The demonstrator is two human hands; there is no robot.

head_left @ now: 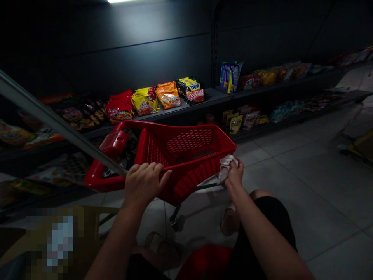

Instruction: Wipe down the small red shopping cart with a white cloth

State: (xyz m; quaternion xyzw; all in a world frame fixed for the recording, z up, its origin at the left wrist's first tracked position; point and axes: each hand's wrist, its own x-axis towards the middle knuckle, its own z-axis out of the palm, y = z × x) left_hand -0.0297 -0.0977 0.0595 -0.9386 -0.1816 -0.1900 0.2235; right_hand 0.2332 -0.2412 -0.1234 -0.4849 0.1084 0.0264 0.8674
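A red plastic shopping cart (192, 171) stands in front of me, its basket wall pierced with rows of holes. My left hand (144, 181) is closed over the near rim, toward the handle end, with the thumb stretched along the edge. A grey pole (72, 136) slants down from the upper left and meets the cart beside this hand; whether the fingers also touch it is hidden. At the cart's right end, my right hand (235, 173) grips a crumpled white cloth (225, 167) against the outer corner.
Dark shelves (215, 99) behind the cart carry red, yellow, orange and black snack packets (169, 95). More bags (268, 76) lie to the right. A partly pixelated cardboard-brown object (84, 225) stands at lower left. Grey tiles (314, 167) cover the floor; my knees are close below.
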